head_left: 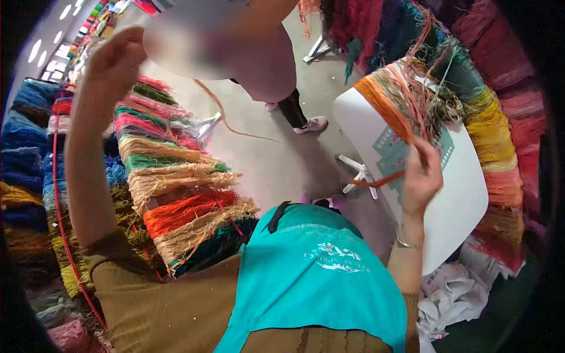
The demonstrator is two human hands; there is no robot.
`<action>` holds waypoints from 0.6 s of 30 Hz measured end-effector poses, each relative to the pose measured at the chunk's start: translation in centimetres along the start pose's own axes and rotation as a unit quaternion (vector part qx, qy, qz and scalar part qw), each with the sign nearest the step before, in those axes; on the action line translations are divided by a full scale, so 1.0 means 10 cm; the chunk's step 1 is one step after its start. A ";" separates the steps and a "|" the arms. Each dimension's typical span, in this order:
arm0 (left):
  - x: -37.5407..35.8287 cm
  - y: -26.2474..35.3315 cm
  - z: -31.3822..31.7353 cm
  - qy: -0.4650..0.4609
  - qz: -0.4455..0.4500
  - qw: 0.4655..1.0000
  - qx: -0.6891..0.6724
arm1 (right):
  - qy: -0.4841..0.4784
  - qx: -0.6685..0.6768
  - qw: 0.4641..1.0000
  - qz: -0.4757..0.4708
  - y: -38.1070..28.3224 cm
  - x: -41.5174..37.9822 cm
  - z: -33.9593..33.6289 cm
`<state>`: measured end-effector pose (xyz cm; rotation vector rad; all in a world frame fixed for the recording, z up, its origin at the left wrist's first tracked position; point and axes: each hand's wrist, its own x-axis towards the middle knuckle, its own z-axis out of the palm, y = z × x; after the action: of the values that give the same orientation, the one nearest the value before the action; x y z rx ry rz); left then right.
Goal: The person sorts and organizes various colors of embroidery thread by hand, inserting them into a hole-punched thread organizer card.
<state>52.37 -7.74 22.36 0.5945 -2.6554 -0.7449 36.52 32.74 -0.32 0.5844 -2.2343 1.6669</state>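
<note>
My right hand [425, 176] is closed around orange-brown yarn [385, 107], part of a bundle spread over the white table. A short length of the same colour sticks out to the left below my fingers. Raised high on the left is my left hand [118, 56], its fingers curled inward and their tips hidden by a blurred patch. A thin orange-brown strand [226, 120] hangs from under that patch and trails to the right; whether my left hand holds its upper end cannot be seen. Pink, beige and olive yarns [424, 94] lie tangled beside the orange bundle.
A white table [447, 229] with a green patterned sheet [393, 150] stands at right. Racks of coloured yarn skeins [176, 176] line the left side, and more yarn [491, 126] hangs at right. Another person [265, 65] stands ahead. White plastic [456, 300] lies at lower right.
</note>
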 end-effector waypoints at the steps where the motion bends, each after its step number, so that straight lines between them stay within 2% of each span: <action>1: -0.11 0.08 0.29 -0.029 0.057 0.996 -0.054 | -0.051 0.062 0.995 -0.059 -0.17 0.11 0.22; 2: -0.20 0.27 0.47 -0.114 0.076 0.979 -0.150 | -0.128 0.108 0.981 -0.100 -0.51 0.23 0.40; 4: -0.28 0.44 0.82 -0.216 0.123 0.944 -0.219 | -0.215 0.249 0.941 -0.076 -1.14 0.27 0.85; 5: -0.31 0.50 0.88 -0.222 0.061 0.959 -0.162 | -0.261 0.286 0.918 -0.087 -1.20 0.27 0.98; 6: -0.33 0.48 0.99 -0.207 0.096 0.949 -0.217 | -0.308 0.321 0.891 -0.094 -1.25 0.27 1.12; 7: -0.32 0.43 1.11 -0.190 0.130 0.934 -0.271 | -0.387 0.392 0.835 -0.008 -1.24 0.23 1.14; 8: -0.31 0.39 1.17 -0.181 0.151 0.931 -0.279 | -0.404 0.346 0.843 0.076 -1.23 0.22 1.04; 10: -0.33 0.34 1.28 -0.215 0.116 0.924 -0.295 | -0.354 0.327 0.864 0.145 -1.30 0.24 0.65; 11: -0.40 0.39 1.35 -0.217 0.109 0.919 -0.310 | -0.333 0.308 0.884 0.116 -1.20 0.20 0.48; 12: -0.42 0.32 1.56 -0.227 0.158 0.897 -0.346 | -0.291 0.313 0.900 0.089 -1.16 0.14 0.35; 13: -0.51 0.43 1.68 -0.268 0.144 0.874 -0.378 | -0.246 0.315 0.914 0.062 -1.13 0.06 0.21; 14: -0.58 0.55 1.75 -0.338 0.110 0.863 -0.360 | -0.219 0.360 0.903 0.082 -1.14 -0.02 0.06; 15: -0.70 0.68 1.93 -0.394 0.079 0.798 -0.449 | -0.190 0.404 0.889 0.100 -1.14 -0.11 -0.09; 16: -0.82 0.81 2.16 -0.404 0.132 0.783 -0.454 | -0.175 0.464 0.859 0.130 -1.09 -0.18 -0.31; 17: -0.93 0.98 2.28 -0.481 0.078 0.746 -0.454 | -0.156 0.524 0.822 0.158 -1.05 -0.26 -0.52; 18: -1.07 1.10 2.58 -0.491 0.123 0.726 -0.465 | -0.134 0.579 0.783 0.184 -1.00 -0.35 -0.74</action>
<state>47.80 16.64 5.39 -0.6046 -2.4002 -2.5684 44.34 37.83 8.60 0.6519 -1.2057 3.3001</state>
